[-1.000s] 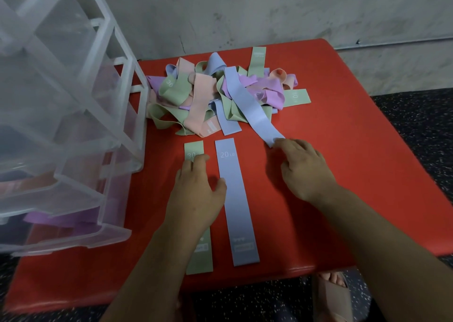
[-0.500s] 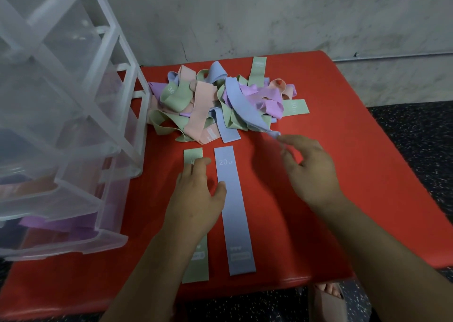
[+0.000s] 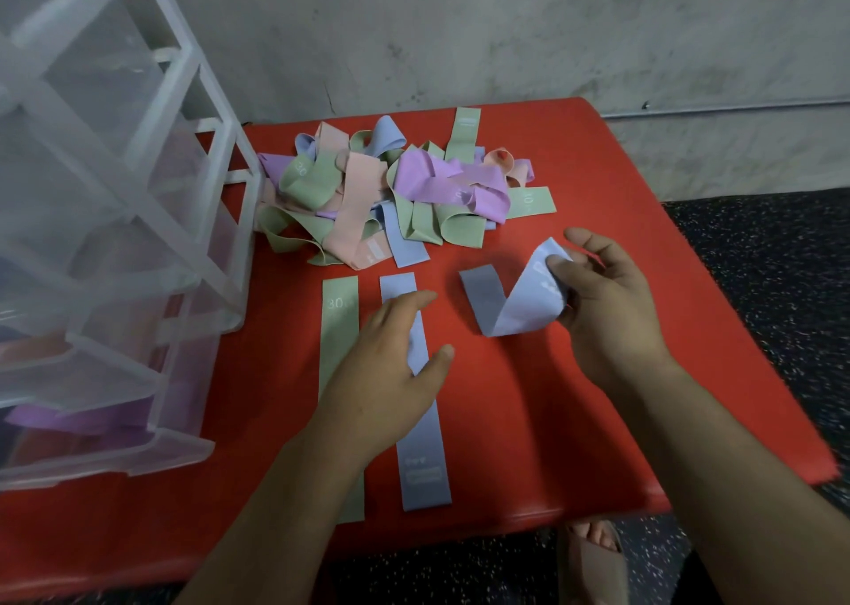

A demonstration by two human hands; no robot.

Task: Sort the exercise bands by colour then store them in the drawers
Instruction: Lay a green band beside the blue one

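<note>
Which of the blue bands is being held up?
The bent blue band pinched by the right hand; the straight blue band lies flat under the left hand.

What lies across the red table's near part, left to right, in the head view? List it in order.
Clear plastic drawer unit → flat green exercise band → flat blue exercise band → curled blue exercise band → right hand pinching it.

Left hand (image 3: 391, 374) flat, fingers (image 3: 407, 303) straight; right hand (image 3: 602, 310) in a pinch.
</note>
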